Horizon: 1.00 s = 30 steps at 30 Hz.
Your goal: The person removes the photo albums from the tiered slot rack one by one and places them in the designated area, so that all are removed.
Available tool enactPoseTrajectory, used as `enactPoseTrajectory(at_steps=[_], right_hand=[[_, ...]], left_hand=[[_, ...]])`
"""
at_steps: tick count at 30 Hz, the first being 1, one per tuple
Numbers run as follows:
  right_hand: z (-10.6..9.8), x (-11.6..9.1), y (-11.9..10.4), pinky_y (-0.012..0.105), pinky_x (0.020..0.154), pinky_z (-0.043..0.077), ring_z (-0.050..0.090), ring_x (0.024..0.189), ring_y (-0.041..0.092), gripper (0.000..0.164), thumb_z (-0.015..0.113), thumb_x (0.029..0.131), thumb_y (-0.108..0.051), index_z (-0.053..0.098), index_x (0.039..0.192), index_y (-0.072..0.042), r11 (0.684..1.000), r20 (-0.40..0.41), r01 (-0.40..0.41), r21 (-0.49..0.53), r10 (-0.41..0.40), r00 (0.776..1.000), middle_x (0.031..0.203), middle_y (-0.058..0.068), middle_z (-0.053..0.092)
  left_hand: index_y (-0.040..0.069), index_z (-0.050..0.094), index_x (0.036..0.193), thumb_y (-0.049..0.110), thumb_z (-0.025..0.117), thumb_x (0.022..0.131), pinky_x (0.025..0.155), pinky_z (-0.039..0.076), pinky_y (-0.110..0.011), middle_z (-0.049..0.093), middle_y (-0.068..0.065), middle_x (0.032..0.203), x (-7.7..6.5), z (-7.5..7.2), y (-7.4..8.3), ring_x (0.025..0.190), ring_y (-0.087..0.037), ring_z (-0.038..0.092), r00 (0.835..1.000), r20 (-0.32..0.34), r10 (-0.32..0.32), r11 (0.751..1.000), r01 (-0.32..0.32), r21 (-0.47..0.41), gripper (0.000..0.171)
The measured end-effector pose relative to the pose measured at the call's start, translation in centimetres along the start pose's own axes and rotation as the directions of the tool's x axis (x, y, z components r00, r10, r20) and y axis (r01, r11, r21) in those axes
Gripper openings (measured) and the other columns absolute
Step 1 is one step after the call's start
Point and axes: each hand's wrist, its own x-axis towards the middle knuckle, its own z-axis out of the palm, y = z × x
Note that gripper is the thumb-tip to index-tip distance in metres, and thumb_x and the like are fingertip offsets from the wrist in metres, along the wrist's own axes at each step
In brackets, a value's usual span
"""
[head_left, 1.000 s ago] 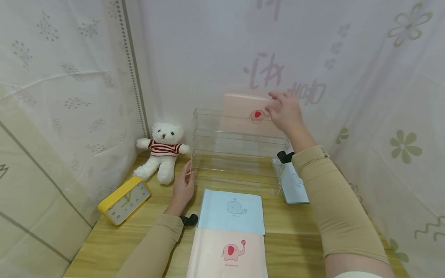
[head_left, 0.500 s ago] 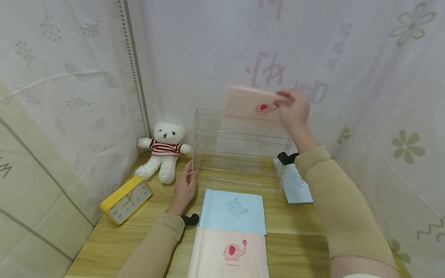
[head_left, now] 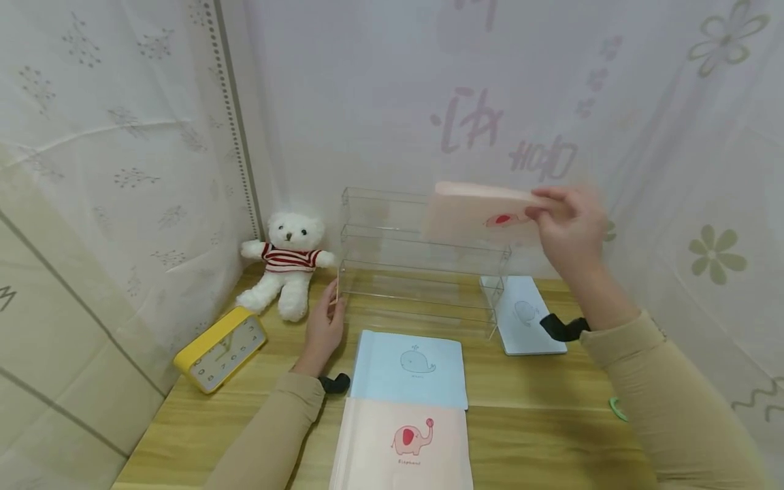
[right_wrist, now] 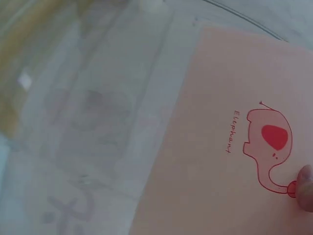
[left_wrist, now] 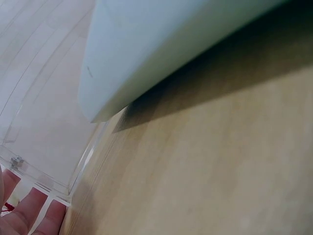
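Note:
My right hand [head_left: 572,235] pinches the right edge of a pink notebook [head_left: 459,214] between thumb and fingers, holding it up over the right part of a clear acrylic tiered rack [head_left: 392,272]. In the right wrist view, the cover [right_wrist: 195,147] bears a red elephant drawing, and my thumb [right_wrist: 305,188] lies beside its trunk. Low on the rack's left side, my left hand [head_left: 324,333] grips the upright panel, its fingers [left_wrist: 29,208] at the panel's edge in the left wrist view. A blue whale notebook [head_left: 380,374] and another pink elephant notebook [head_left: 380,435] lie in front, overlapping.
A white teddy bear [head_left: 290,262] in a striped top sits left of the rack. Nearer is a yellow clock [head_left: 220,350]. Another light blue notebook [head_left: 529,333] lies by the rack's right side. A small green object [head_left: 617,408] shows beside my right sleeve. Curtains surround the table.
My right hand has taken hold of the pink notebook at the rack's top, lifted it out and carried it to the right, tipping it. My left hand stays at the rack.

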Motion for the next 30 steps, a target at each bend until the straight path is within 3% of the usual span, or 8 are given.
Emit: enactPoseTrajectory(at_steps=[3, 6, 13, 16, 20, 27, 30], right_hand=[[-1.3, -2.5, 1.7, 0.019, 0.084, 0.035, 0.041, 0.098, -0.007, 0.025, 0.09, 0.09, -0.005, 0.085, 0.115, -0.002, 0.999, 0.068, 0.022, -0.045, -0.019, 0.998, 0.1, 0.01, 0.07], [-2.4, -4.6, 4.0, 0.022, 0.082, 0.031, 0.039, 0.095, -0.006, 0.025, 0.09, 0.087, 0.001, 0.085, 0.112, 0.0, 0.995, 0.126, 0.065, -0.071, -0.056, 0.99, 0.098, 0.023, 0.072], [-4.8, -8.4, 9.9, 0.015, 0.082, 0.038, 0.047, 0.095, -0.015, 0.027, 0.091, 0.086, 0.0, 0.087, 0.112, -0.008, 0.989, 0.322, 0.105, -0.106, -0.066, 0.945, 0.101, 0.019, 0.079], [-5.7, -9.6, 11.6, 0.012, 0.08, 0.043, 0.049, 0.098, -0.019, 0.025, 0.09, 0.09, -0.007, 0.087, 0.115, -0.012, 0.989, 0.42, 0.07, -0.132, -0.008, 0.908, 0.107, 0.016, 0.081], [-6.8, -11.0, 13.5, 0.014, 0.077, 0.052, 0.051, 0.099, -0.023, 0.027, 0.089, 0.094, -0.016, 0.085, 0.121, -0.014, 0.985, 0.534, -0.001, -0.175, 0.096, 0.84, 0.121, 0.016, 0.081], [-7.6, -12.4, 15.6, 0.019, 0.078, 0.06, 0.068, 0.094, -0.009, 0.036, 0.086, 0.096, -0.013, 0.079, 0.131, -0.006, 0.975, 0.669, -0.135, -0.174, 0.218, 0.711, 0.13, 0.023, 0.078], [-7.8, -12.9, 16.4, 0.019, 0.079, 0.06, 0.069, 0.095, -0.007, 0.038, 0.086, 0.097, -0.016, 0.078, 0.133, -0.006, 0.971, 0.704, -0.154, -0.185, 0.24, 0.668, 0.129, 0.02, 0.079]], left_hand=[[0.023, 0.042, 0.171, 0.017, 0.055, 0.117, 0.112, 0.058, -0.063, 0.063, -0.026, 0.153, 0.0, 0.0, 0.0, 0.135, -0.046, 0.068, 1.0, -0.001, -0.002, 1.0, 0.002, -0.002, 0.056], [0.022, 0.042, 0.171, 0.017, 0.055, 0.117, 0.113, 0.058, -0.062, 0.063, -0.026, 0.154, -0.1, 0.0, -0.1, 0.137, -0.045, 0.067, 1.0, -0.001, -0.006, 1.0, 0.006, 0.001, 0.057], [0.024, 0.043, 0.171, 0.022, 0.055, 0.117, 0.112, 0.059, -0.062, 0.064, -0.025, 0.153, 0.0, 0.0, -0.3, 0.135, -0.045, 0.068, 1.0, -0.011, -0.004, 1.0, 0.005, 0.006, 0.055], [0.025, 0.042, 0.171, 0.026, 0.054, 0.118, 0.11, 0.06, -0.062, 0.064, -0.025, 0.153, 0.1, 0.0, -0.3, 0.132, -0.045, 0.07, 1.0, -0.004, -0.005, 1.0, 0.005, 0.006, 0.055], [0.026, 0.041, 0.171, 0.029, 0.053, 0.118, 0.109, 0.06, -0.063, 0.062, -0.024, 0.155, 0.0, 0.0, -0.1, 0.132, -0.046, 0.07, 1.0, 0.009, -0.026, 1.0, 0.026, -0.004, 0.055], [0.026, 0.039, 0.172, 0.03, 0.052, 0.119, 0.11, 0.058, -0.065, 0.059, -0.022, 0.16, -0.1, 0.0, 0.0, 0.135, -0.046, 0.069, 0.999, 0.019, -0.046, 0.998, 0.046, 0.03, 0.056], [0.026, 0.04, 0.172, 0.028, 0.052, 0.118, 0.109, 0.059, -0.065, 0.06, -0.021, 0.16, -0.1, 0.0, 0.0, 0.133, -0.046, 0.07, 0.999, 0.01, -0.041, 0.998, 0.04, 0.038, 0.055]])
